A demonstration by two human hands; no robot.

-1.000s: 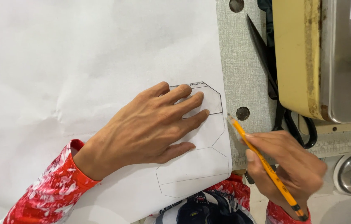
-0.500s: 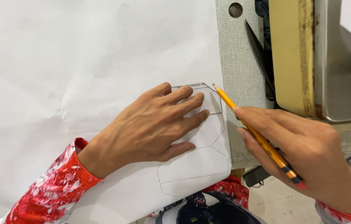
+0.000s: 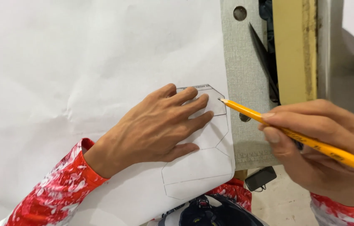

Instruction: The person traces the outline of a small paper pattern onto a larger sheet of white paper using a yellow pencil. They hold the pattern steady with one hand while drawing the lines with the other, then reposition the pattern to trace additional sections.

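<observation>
Left hand [image 3: 160, 125]: fingers spread, pressed flat on a small paper template [image 3: 204, 144] lying on a large white paper sheet [image 3: 80, 54].
Right hand [image 3: 323, 142]: closed around a yellow pencil [image 3: 294, 136], tip at the template's upper right edge, just beyond the left fingertips.
Black scissors [image 3: 264, 58]: above the right hand on the grey tabletop [image 3: 244, 50].

We are seeing a grey worktable [image 3: 244, 62] carrying a large white paper sheet [image 3: 80, 54] and black scissors [image 3: 264, 58].
</observation>
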